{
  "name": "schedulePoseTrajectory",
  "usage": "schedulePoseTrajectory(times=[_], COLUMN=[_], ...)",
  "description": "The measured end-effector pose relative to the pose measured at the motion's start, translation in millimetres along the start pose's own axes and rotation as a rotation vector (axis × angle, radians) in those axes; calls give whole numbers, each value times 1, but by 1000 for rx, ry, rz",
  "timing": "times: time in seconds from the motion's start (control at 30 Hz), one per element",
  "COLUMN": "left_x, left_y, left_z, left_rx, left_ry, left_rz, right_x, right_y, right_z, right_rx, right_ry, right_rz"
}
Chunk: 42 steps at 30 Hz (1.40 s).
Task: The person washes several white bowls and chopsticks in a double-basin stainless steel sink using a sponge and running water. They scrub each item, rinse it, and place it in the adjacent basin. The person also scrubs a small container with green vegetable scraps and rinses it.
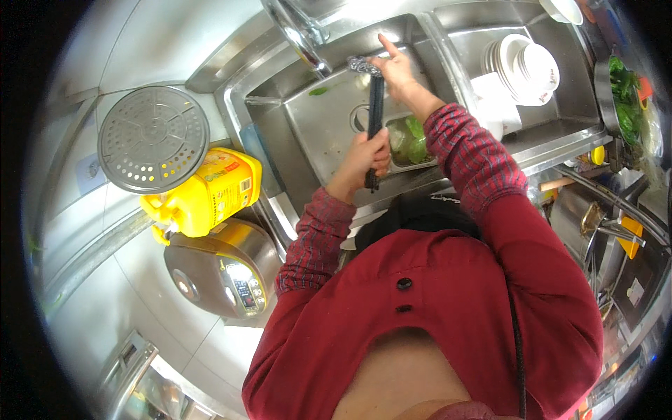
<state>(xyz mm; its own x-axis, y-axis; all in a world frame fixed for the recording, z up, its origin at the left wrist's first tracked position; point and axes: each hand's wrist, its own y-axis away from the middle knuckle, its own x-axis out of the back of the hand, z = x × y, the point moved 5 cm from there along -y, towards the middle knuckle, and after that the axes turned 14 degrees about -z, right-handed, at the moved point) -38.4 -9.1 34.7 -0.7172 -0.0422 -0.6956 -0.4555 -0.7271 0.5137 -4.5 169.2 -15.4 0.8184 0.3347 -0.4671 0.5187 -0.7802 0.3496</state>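
Observation:
My left hand (367,157) grips a bundle of dark chopsticks (375,102) near its lower end, above the left basin (315,136) of a stainless steel sink. At the bundle's far end, my right hand (397,72) presses a steel wool scrubber (363,66) against the sticks, one finger stretched out. Below the bundle are the drain (360,118) and, beside it, a metal container (415,167) holding green leaves (417,140). A loose green leaf (318,91) lies on the basin floor. The chrome faucet (302,44) reaches over the basin from the back.
White bowls and plates (525,68) are stacked in the right basin (569,58). On the left are a perforated steamer plate (154,139), a yellow jug (220,189) and a rice cooker (223,268). A bowl of green vegetables (625,100) stands at the far right.

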Motion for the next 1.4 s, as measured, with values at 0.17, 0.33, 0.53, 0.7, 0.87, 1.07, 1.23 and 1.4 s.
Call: schedulePoseTrajectory(times=[0.17, 0.33, 0.53, 0.7, 0.87, 1.07, 1.23, 1.4], left_x=[13, -1, 14, 29, 39, 72, 79, 24], left_y=[-9, -1, -14, -14, -19, -51, -40, 16], left_z=[20, 8, 12, 5, -21, -12, -5, 86], left_rx=[-114, -74, -133, -191, -511, -640, -564, -830], left_ry=[143, 254, 462, 377, 790, 889, 494, -2050], left_rz=[-107, -254, -323, -300, 230, 387, 567, 1040], right_x=[-18, 3, -10, -22, -18, -40, -17, -14], right_y=[27, 6, 21, 41, 39, 81, 83, 110], right_z=[30, 14, 21, 17, -3, 52, 53, 37], right_rx=[-235, -114, -131, -77, 117, 66, -29, -665], right_ry=[7, -193, -186, 11, 132, 203, 478, -105], right_rz=[-39, 65, -73, -26, 12, -153, -136, -533])
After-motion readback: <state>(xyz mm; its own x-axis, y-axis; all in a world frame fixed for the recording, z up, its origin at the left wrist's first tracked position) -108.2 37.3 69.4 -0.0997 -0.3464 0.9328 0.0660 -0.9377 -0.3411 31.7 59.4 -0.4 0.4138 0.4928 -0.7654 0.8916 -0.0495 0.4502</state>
